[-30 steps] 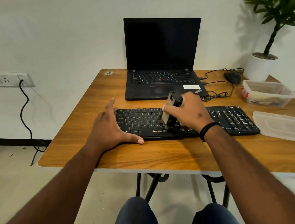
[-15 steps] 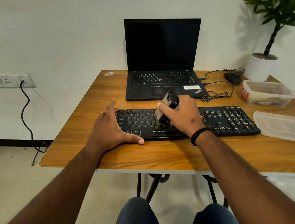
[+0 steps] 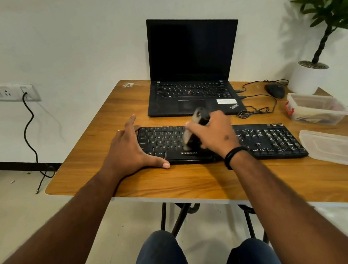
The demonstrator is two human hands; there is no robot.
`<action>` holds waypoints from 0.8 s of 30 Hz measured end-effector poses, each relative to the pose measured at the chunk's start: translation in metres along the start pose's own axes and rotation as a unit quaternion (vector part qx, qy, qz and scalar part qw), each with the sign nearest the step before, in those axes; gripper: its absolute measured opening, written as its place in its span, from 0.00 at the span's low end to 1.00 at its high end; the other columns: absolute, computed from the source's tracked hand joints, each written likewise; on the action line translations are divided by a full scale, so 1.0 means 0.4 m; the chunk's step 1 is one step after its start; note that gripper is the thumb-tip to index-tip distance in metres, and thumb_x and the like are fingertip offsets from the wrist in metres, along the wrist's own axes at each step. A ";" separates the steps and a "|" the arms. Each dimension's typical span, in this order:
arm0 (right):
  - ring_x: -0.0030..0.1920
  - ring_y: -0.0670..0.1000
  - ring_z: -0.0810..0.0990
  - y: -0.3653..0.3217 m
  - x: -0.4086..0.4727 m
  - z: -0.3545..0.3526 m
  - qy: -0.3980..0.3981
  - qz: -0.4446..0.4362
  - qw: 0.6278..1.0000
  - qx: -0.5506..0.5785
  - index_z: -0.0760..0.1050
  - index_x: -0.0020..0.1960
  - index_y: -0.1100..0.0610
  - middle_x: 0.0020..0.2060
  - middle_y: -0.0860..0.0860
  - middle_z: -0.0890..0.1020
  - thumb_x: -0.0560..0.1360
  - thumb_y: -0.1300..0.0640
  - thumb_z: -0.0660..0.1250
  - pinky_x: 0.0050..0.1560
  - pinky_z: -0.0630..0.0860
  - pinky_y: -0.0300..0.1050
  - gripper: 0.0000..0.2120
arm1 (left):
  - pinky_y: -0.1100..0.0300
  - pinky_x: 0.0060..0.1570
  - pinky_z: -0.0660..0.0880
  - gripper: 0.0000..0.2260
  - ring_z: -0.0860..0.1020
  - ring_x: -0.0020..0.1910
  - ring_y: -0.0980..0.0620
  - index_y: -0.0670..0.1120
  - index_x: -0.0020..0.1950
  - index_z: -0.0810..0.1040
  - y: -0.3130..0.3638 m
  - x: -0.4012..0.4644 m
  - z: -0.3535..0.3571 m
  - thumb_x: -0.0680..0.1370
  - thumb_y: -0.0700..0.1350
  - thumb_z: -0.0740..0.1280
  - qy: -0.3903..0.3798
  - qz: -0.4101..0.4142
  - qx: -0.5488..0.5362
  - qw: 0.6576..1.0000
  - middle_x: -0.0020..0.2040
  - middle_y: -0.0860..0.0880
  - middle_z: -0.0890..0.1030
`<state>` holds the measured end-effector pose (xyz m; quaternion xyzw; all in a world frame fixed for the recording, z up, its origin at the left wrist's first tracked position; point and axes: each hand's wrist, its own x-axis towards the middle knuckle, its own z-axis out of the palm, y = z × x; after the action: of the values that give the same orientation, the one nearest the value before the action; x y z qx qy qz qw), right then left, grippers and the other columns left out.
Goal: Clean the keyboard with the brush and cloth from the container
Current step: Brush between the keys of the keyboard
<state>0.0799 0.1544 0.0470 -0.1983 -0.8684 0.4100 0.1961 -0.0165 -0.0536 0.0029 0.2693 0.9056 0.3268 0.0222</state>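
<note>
A black keyboard (image 3: 268,139) lies across the wooden table (image 3: 200,182) in front of me. My right hand (image 3: 214,135) grips a black-handled brush (image 3: 193,128), blurred by motion, with its bristles down on the keys left of the keyboard's middle. My left hand (image 3: 129,152) rests flat at the keyboard's left end, fingers straight along the far edge and thumb along the near edge. At the right stands the clear plastic container (image 3: 316,108) with something pale inside; I cannot make out the cloth.
The container's clear lid (image 3: 339,148) lies flat by the keyboard's right end. Behind the keyboard stands an open black laptop (image 3: 192,68), with a mouse (image 3: 275,90) and coiled cable (image 3: 255,111) to its right. A potted plant (image 3: 310,72) fills the far right corner.
My right hand has swept the brush leftwards over the keys, from about the middle toward the left half. My left hand has stayed in place.
</note>
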 end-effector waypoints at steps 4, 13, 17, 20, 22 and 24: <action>0.26 0.45 0.80 0.025 0.012 -0.057 0.052 0.084 0.995 0.023 0.79 0.44 0.63 0.35 0.54 0.84 0.74 0.53 0.72 0.22 0.72 0.34 0.12 | 0.44 0.75 0.61 0.71 0.62 0.76 0.43 0.52 0.82 0.45 -0.001 0.001 -0.001 0.48 0.73 0.78 -0.002 0.000 -0.006 1.000 0.77 0.46 0.66; 0.23 0.44 0.79 -0.058 -0.024 0.075 0.000 0.036 0.997 0.075 0.82 0.41 0.60 0.31 0.52 0.83 0.75 0.51 0.72 0.20 0.69 0.32 0.12 | 0.44 0.73 0.63 0.71 0.64 0.75 0.43 0.54 0.81 0.46 -0.009 0.000 0.002 0.47 0.74 0.79 0.005 -0.009 -0.011 1.000 0.76 0.44 0.66; 0.27 0.46 0.79 0.014 0.004 -0.030 0.031 0.104 0.993 0.040 0.79 0.48 0.60 0.39 0.55 0.84 0.75 0.52 0.72 0.20 0.68 0.31 0.11 | 0.44 0.73 0.63 0.71 0.64 0.75 0.43 0.53 0.81 0.46 -0.008 0.001 0.000 0.47 0.72 0.79 0.004 -0.005 -0.013 1.000 0.76 0.44 0.66; 0.26 0.46 0.79 0.037 0.011 -0.071 0.072 0.118 0.990 0.012 0.79 0.44 0.62 0.36 0.55 0.83 0.74 0.52 0.72 0.19 0.68 0.31 0.12 | 0.44 0.73 0.63 0.71 0.64 0.75 0.43 0.53 0.81 0.46 -0.006 0.004 0.002 0.47 0.73 0.79 0.003 0.000 -0.011 1.000 0.76 0.44 0.66; 0.28 0.47 0.80 0.022 0.011 -0.051 0.071 0.106 0.991 0.028 0.78 0.43 0.60 0.37 0.56 0.84 0.74 0.53 0.72 0.19 0.68 0.31 0.10 | 0.44 0.74 0.63 0.71 0.64 0.75 0.43 0.53 0.81 0.46 -0.007 0.004 0.003 0.47 0.74 0.78 -0.001 -0.001 -0.012 1.000 0.77 0.44 0.66; 0.29 0.47 0.80 -0.010 0.005 -0.001 0.038 0.087 0.994 0.048 0.77 0.44 0.60 0.38 0.55 0.84 0.75 0.54 0.71 0.20 0.69 0.31 0.09 | 0.44 0.74 0.63 0.72 0.64 0.75 0.43 0.55 0.80 0.46 -0.009 0.004 0.004 0.45 0.76 0.77 -0.002 -0.003 -0.014 1.000 0.76 0.44 0.66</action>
<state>0.0776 0.1534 0.0505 -0.2785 -0.8190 0.4592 0.2021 -0.0191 -0.0543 -0.0001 0.2668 0.9019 0.3384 0.0292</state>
